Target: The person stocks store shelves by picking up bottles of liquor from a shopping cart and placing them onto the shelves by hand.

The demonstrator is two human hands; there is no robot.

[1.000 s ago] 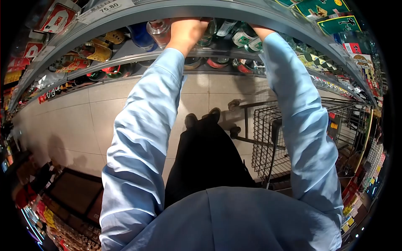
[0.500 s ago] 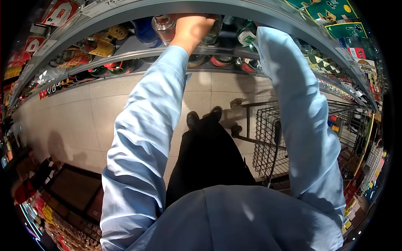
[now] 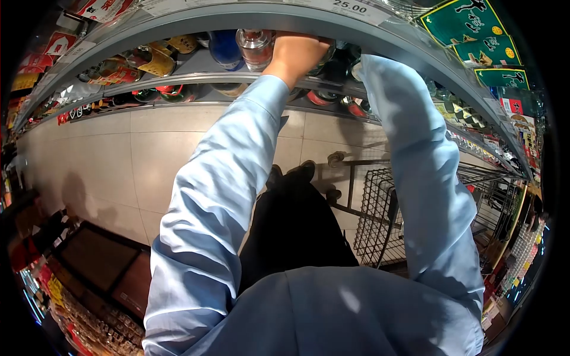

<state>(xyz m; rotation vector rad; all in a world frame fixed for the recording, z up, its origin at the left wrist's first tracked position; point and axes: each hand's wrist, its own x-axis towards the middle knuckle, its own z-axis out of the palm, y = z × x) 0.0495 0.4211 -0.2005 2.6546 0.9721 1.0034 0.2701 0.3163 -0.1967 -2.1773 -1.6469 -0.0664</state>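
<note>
My left hand [image 3: 298,54] reaches in under the grey upper shelf edge [image 3: 237,19]. Its back and wrist show, while the fingers are hidden beneath that edge. Just left of it stands a clear glass bottle [image 3: 255,50], with a blue bottle [image 3: 225,50] beyond. On the hand's other side are dark green bottles [image 3: 338,66], partly in shadow. My right hand does not show; the light blue sleeve [image 3: 398,89] ends at the shelf edge near these bottles. What either hand touches cannot be made out.
A wire shopping cart [image 3: 380,219] stands on the tiled floor [image 3: 172,160], right of my legs and partly behind my right arm. Yellow-labelled bottles [image 3: 157,62] line the shelf at left. Green packs [image 3: 469,24] lie on the upper shelf at right. A dark-framed stand [image 3: 98,261] is at lower left.
My left hand and forearm have shifted right along the shelf. The right hand, partly visible a second ago, is now out of sight. The view has shifted, and a 25.00 price label now shows.
</note>
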